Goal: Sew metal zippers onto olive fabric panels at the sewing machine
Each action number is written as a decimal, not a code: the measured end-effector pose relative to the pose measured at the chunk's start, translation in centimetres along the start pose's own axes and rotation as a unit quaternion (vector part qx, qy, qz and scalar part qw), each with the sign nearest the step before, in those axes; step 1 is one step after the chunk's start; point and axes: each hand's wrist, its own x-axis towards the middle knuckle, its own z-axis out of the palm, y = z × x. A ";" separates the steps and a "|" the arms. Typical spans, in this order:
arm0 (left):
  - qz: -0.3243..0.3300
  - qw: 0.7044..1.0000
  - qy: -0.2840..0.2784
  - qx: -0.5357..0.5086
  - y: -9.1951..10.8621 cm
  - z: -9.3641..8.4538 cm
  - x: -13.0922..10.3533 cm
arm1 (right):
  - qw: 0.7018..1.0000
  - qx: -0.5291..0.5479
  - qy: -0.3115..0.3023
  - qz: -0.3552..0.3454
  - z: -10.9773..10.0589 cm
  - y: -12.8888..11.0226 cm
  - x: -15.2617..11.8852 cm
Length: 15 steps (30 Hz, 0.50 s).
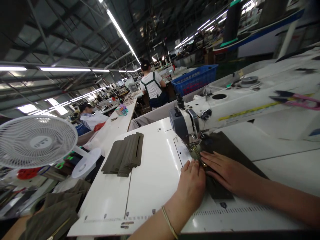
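- At a white sewing table (152, 186), an olive fabric piece (225, 146) lies beneath the sewing machine (183, 125), right of the table's middle, a brass-coloured zip (204, 164) running between the worker's hands.
- The left hand (193, 178) rests on the work just short of the needle area, fingers bent and close together; from where I stand, I cannot tell whether it pinches the cloth.
- The right hand (226, 170) lies nearly flat on the fabric, fingers stretched out, beside the zip.
- A fanned stack of olive pieces (123, 155) sits to the left, well apart from both hands, with a white fan (37, 141) farther left.
- Pink-handled snips (298, 99) lie atop the machine at right; a blue basket (195, 80) and a co-worker in white (152, 85) are beyond.
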 end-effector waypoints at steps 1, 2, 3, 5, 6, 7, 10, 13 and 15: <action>-0.002 1.000 -0.005 -0.003 0.1 0.0 0.0 | 1.000 0.006 -0.007 0.014 0.3 -0.1 -0.2; -0.004 1.000 -0.010 -0.007 0.1 -0.1 0.0 | 1.000 0.012 -0.013 0.025 0.5 -0.2 -0.4; -0.006 1.000 -0.015 -0.011 0.1 -0.2 0.1 | 0.999 0.017 -0.018 0.033 0.7 -0.3 -0.5; -0.011 0.999 -0.024 -0.018 0.0 -0.4 0.2 | 0.998 0.028 -0.030 0.046 1.0 -0.3 -0.6; -0.014 0.999 -0.026 -0.020 -0.1 -0.4 0.3 | 0.998 0.031 -0.035 0.052 1.0 -0.3 -0.6; -0.014 0.999 -0.027 -0.022 -0.2 -0.4 0.4 | 0.997 0.034 -0.039 0.056 1.1 -0.3 -0.5; -0.013 0.999 -0.025 -0.031 -0.7 -0.4 0.7 | 0.996 0.042 -0.045 0.069 1.4 0.1 -0.1; -0.013 0.998 -0.024 -0.049 -1.1 -0.4 1.1 | 0.995 0.055 -0.039 0.076 1.2 0.6 0.3; -0.012 0.998 -0.021 -0.063 -1.3 -0.3 1.4 | 0.995 0.061 -0.028 0.069 0.2 0.5 0.2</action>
